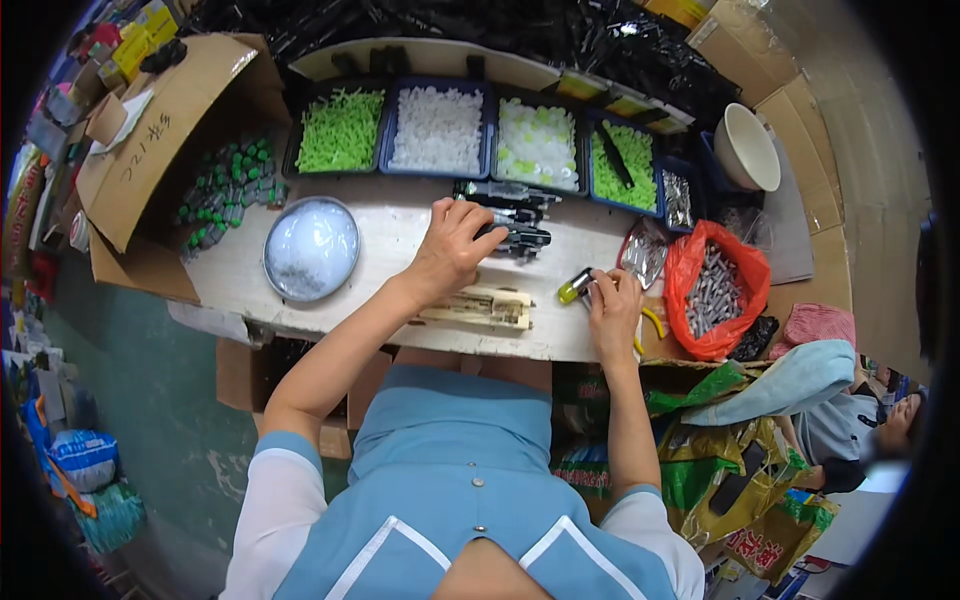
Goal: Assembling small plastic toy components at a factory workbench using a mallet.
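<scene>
My left hand point(455, 245) reaches over a row of black plastic parts point(525, 240) at the middle of the table, its fingers bent and closed on the nearest one. Just in front of it lies a long cream-coloured holder point(485, 307) with a groove along its length. At the table's right front, my right hand point(613, 303) pinches a small dark cylinder with a yellow-green end point(572, 289). Close by that hand is a tool with yellow handles point(652, 322), partly hidden.
Trays of green pieces point(340, 130), white pieces point(437, 128) and mixed caps point(537, 142) line the back. A round dish point(311, 248) and green-tipped cylinders point(235, 185) lie left, by a cardboard box point(165, 130). Right stand a red bag point(683, 270) of metal parts and a bowl point(747, 147).
</scene>
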